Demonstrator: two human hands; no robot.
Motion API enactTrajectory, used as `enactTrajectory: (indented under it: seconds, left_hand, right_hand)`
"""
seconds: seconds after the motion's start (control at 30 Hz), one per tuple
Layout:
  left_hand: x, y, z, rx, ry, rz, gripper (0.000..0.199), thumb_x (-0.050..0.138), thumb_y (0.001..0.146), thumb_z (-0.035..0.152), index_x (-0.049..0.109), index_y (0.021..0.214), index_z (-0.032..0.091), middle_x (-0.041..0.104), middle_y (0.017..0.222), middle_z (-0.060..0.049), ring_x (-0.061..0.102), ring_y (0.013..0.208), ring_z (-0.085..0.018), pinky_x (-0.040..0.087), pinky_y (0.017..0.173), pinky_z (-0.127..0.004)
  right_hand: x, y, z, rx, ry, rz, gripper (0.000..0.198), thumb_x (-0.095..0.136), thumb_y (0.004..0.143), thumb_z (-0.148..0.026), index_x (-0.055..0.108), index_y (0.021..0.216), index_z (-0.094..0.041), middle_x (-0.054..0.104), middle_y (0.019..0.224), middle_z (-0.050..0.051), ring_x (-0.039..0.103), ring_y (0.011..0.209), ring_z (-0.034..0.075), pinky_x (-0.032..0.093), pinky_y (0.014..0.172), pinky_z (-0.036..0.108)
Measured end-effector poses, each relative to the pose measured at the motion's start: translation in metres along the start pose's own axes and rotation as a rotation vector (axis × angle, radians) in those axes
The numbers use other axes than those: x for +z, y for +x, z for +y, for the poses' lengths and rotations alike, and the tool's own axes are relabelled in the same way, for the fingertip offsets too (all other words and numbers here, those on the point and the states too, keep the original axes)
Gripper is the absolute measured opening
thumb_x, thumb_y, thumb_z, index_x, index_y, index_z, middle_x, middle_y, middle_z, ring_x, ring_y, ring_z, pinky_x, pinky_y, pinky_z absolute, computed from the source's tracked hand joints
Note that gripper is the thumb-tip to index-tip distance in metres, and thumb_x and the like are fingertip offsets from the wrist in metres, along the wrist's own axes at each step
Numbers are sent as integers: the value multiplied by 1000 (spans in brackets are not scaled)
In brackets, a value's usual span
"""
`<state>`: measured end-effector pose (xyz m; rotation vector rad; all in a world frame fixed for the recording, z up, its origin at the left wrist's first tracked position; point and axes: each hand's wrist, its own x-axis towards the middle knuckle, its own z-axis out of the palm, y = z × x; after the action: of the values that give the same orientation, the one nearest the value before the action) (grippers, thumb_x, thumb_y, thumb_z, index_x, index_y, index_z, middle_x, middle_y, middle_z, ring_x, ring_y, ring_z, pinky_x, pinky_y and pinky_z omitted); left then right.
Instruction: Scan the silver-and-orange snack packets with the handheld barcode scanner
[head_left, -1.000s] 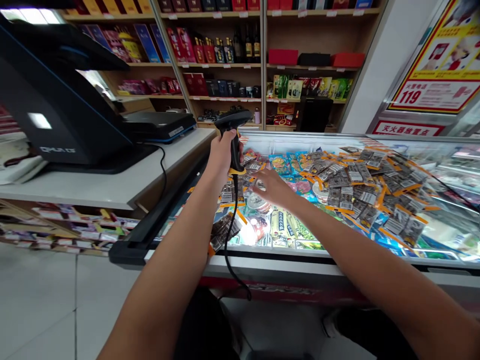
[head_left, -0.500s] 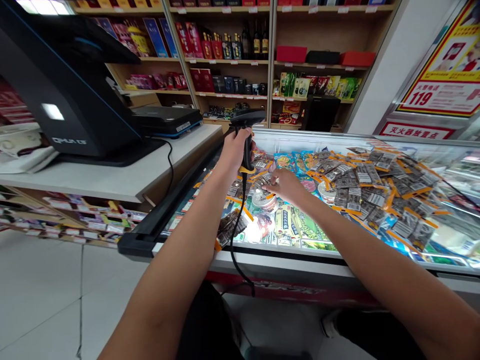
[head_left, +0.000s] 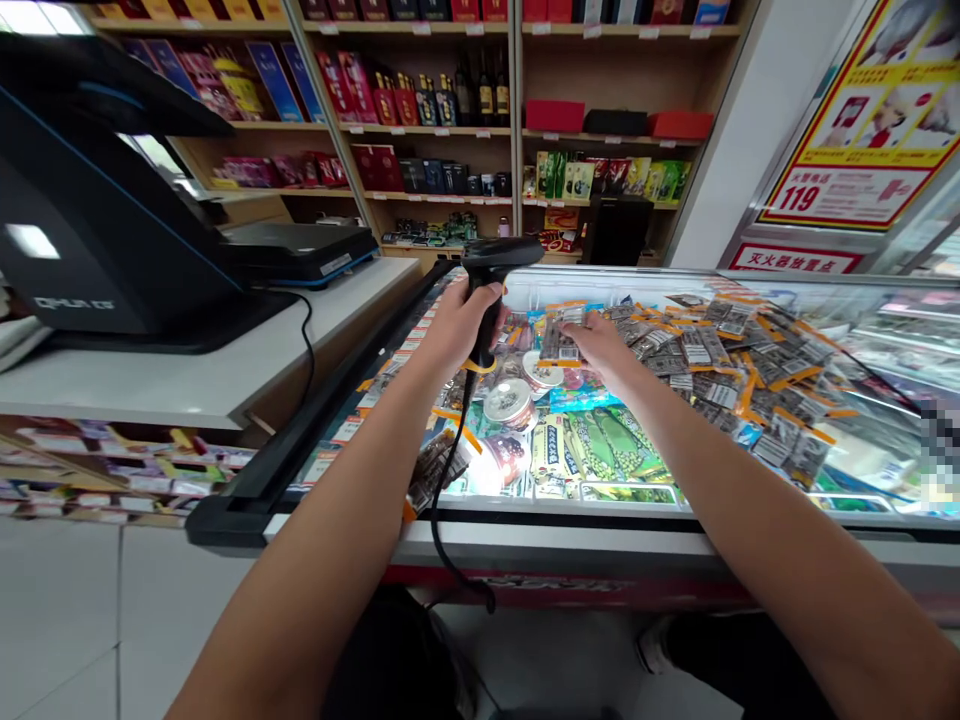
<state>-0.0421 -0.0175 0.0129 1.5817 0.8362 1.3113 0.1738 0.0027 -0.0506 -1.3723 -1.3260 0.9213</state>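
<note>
My left hand (head_left: 459, 325) is wrapped round the handle of a black barcode scanner (head_left: 491, 258), held upright above the freezer's left part. Its black cable (head_left: 442, 490) hangs down over the front edge. Between the thumb and fingers of my right hand (head_left: 600, 342) is a snack packet (head_left: 559, 338) with orange edges and a barcode facing up. The packet is just right of the scanner and below its head. Many similar packets (head_left: 701, 350) lie heaped to the right on the glass top. A few more packets (head_left: 436, 465) lie under my left forearm.
Through the freezer glass show round tubs (head_left: 510, 402) and green bags (head_left: 611, 445). A counter (head_left: 187, 385) with a black point-of-sale terminal (head_left: 97, 220) and a scale (head_left: 300, 250) stands at left. Stocked shelves (head_left: 420, 130) line the back.
My right hand has moved up and slightly right, and a packet now shows flat in its fingers. The scanner stays in my left hand. The whole view has shifted a little.
</note>
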Motion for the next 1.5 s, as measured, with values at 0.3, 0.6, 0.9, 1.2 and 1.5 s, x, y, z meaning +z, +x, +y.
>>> enactTrajectory:
  seconds: [0.3,0.6,0.9,1.2,1.5]
  left_hand:
    - [10,-14,-4,-48,399,-460,28,59,91,46,55,82,19,58,68,0,53,57,-13,39,54,-24]
    - [11,-16,-3,-84,424,-449,30,58,91,48,55,81,19,59,67,0,51,54,-12,36,50,-24]
    - [7,-13,-4,-67,436,-487,31,56,93,47,54,81,19,58,68,1,53,58,-12,39,55,-25]
    - [6,-13,-3,-31,432,-510,31,55,94,46,52,80,19,57,66,1,52,58,-12,39,56,-26]
    - [11,-10,-3,-7,271,-383,26,59,89,41,53,77,19,55,60,1,50,48,-11,39,48,-24]
  right_hand:
    - [-35,18,-13,-38,305,251,30,68,77,-46,50,90,-26,47,69,-5,53,59,14,47,54,27]
    - [-39,27,-11,-50,295,271,30,70,76,-46,52,87,-25,51,69,-3,52,58,13,50,53,28]
    - [-43,16,-22,-85,260,280,25,69,78,-42,57,90,-23,56,77,0,53,60,14,47,52,28]
    - [-45,9,-27,-107,247,316,25,66,80,-38,62,98,-21,66,85,2,61,72,16,49,63,28]
    - [-109,40,-4,-320,-163,516,54,65,83,-38,49,132,-19,68,101,9,67,89,23,51,82,41]
